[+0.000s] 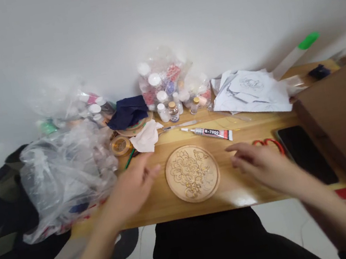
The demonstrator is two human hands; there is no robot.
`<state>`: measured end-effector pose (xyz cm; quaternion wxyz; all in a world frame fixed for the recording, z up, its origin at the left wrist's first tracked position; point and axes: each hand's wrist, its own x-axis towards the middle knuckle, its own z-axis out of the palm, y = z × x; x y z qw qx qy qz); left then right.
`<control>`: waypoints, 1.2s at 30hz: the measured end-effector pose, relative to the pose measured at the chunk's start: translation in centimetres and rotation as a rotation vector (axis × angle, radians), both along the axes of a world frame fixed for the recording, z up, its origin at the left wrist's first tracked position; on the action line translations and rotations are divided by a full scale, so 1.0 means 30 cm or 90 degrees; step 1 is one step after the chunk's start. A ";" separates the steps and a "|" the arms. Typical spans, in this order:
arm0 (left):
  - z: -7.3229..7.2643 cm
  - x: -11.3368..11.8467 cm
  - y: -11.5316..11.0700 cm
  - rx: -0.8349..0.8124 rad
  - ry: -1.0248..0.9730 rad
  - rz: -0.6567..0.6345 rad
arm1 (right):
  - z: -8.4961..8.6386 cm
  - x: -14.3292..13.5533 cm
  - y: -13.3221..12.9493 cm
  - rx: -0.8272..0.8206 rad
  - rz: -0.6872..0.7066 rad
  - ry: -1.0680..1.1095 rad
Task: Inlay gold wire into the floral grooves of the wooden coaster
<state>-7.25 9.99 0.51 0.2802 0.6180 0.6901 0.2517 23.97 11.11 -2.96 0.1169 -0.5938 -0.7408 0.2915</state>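
A round wooden plaque (193, 173) with a raised golden flower outline lies flat near the table's front edge. Left of it, my left hand (134, 184) hovers with thumb and fingers apart, holding nothing. On the other side my right hand (257, 162) is bent, slightly blurred, with its index finger stretched toward the plaque and nothing visible in it. Neither hand touches the plaque. Behind it are a B-7000 glue tube (214, 132), a thin pointed tool (180, 125) and a crumpled pale tissue (146, 137). Red-handled scissors (272, 145) lie partly hidden behind my right hand.
A black phone (306, 154) and a cardboard box (345, 119) stand at the right. Drawn papers (250, 91) lie at the back right. Bagged bottles (165, 80) line the wall, near a dark blue cloth (129, 111). Tape (121, 145) and plastic bags (69, 176) occupy the left.
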 end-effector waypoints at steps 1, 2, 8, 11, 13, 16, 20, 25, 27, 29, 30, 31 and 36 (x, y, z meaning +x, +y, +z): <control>-0.040 0.032 -0.014 -0.109 0.065 -0.054 | -0.019 -0.022 -0.008 -0.033 0.003 -0.025; -0.074 0.064 -0.028 -0.225 0.152 -0.108 | -0.041 -0.048 -0.019 -0.063 -0.001 -0.053; -0.169 0.167 -0.059 -0.352 0.231 -0.109 | -0.138 -0.167 -0.068 -0.071 -0.075 -0.071; -0.189 0.147 -0.055 -0.309 0.161 -0.058 | -0.148 -0.156 -0.062 -0.032 -0.102 0.012; -0.191 0.127 -0.048 -0.251 0.088 -0.024 | -0.137 -0.140 -0.045 -0.003 -0.113 0.076; -0.148 0.117 -0.017 -0.076 -0.112 0.053 | -0.080 -0.130 0.004 0.058 -0.156 0.220; 0.003 0.142 0.075 0.186 -0.317 0.154 | 0.072 -0.149 0.106 0.188 -0.209 0.508; 0.198 0.189 0.189 0.450 -0.444 0.138 | 0.261 -0.188 0.220 0.408 -0.213 0.643; 0.238 0.208 0.218 0.504 -0.483 0.104 | 0.305 -0.205 0.248 0.474 -0.213 0.690; 0.255 0.227 0.238 0.540 -0.512 0.083 | 0.329 -0.219 0.262 0.523 -0.214 0.726; 0.256 0.235 0.244 0.549 -0.522 0.081 | 0.334 -0.225 0.264 0.538 -0.218 0.737; 0.254 0.243 0.249 0.554 -0.529 0.084 | 0.335 -0.229 0.264 0.544 -0.224 0.745; 0.225 0.262 0.251 0.532 -0.548 0.098 | 0.313 -0.227 0.243 0.534 -0.237 0.743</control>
